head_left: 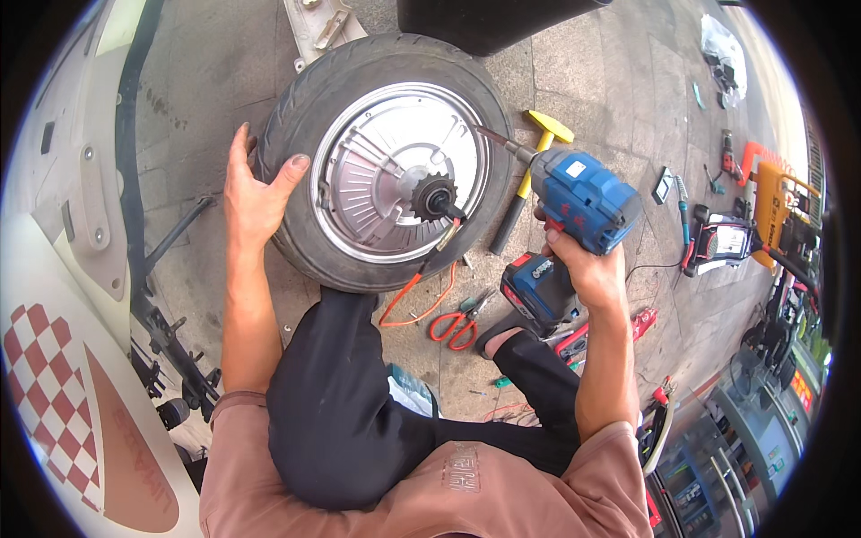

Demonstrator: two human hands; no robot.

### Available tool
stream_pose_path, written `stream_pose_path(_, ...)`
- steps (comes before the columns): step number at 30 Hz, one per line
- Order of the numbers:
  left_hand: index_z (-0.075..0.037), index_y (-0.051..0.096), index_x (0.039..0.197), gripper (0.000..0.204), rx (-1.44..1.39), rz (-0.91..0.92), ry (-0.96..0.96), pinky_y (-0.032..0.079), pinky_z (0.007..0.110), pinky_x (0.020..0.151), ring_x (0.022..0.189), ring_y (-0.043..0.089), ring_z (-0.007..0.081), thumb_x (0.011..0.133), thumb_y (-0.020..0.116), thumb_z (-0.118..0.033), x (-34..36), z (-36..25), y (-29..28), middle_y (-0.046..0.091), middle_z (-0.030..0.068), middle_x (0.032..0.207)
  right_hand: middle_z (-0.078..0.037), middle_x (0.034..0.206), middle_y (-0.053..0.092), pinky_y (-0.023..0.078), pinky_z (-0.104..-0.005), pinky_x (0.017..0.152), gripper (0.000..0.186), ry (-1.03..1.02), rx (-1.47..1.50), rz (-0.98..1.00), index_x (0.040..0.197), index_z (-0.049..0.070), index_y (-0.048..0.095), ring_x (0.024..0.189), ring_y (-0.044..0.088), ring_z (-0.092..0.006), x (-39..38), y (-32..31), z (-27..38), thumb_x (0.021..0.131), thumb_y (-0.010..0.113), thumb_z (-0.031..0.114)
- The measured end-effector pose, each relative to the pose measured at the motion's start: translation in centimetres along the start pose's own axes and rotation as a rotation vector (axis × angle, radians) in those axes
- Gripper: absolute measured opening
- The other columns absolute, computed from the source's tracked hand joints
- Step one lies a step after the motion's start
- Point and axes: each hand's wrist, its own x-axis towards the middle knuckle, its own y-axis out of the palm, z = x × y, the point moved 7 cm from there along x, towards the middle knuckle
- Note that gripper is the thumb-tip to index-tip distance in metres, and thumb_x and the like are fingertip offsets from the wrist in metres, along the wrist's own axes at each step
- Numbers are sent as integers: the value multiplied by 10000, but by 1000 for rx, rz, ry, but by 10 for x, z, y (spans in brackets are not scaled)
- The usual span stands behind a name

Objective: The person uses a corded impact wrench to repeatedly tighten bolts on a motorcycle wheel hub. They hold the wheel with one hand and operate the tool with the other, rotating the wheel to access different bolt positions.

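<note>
A scooter wheel [395,108], with a black tire and a silver hub motor [368,179], leans tilted in front of my knees. My left hand [256,193] grips the tire's left side, thumb on the sidewall and fingers around the tread. In my right hand [578,255] is a blue cordless impact driver [587,197] with a battery pack [538,291] at its base. My fingers wrap its handle. Its long bit [502,142] points at the right edge of the hub cover, by the rim; I cannot tell whether it touches a screw. An orange cable [414,287] runs from the axle.
A yellow-headed hammer [536,166] and red-handled scissors [459,325] lie on the paving. A white scooter body [72,296] stands along the left. A black container [484,18] is beyond the wheel. Tools, a yellow case [771,211] and a plastic bag [722,58] lie to the right.
</note>
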Motion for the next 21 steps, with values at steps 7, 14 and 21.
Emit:
stream_pose_path(7,36,425,1469,1018,74,137,-58,435,429,1079,1264,580,365,706,889,-454,23,-21,15,584,293,1354,-32,971,681,522,-331,803,321,34,-25,48,1101,22,653,896,624,-137,43,-1,-22,794,730,70)
stream_pose_path(14,39,435,1460,947,-69,144,-39,438,379,1068,1221,592,277,715,911,-301,20,-19,17,613,224,1334,-110,1038,706,553,-321,717,275,31,-69,96,1115,-10,647,774,644,-146,49,0,-32,841,658,-11)
stream_pose_path(21,47,440,1448,919,-42,143,0,439,366,1063,1194,602,260,727,910,-275,20,-23,17,625,204,1314,-114,1042,703,559,-316,719,269,25,-17,104,1108,-11,645,782,649,-144,45,-1,-36,840,665,-4)
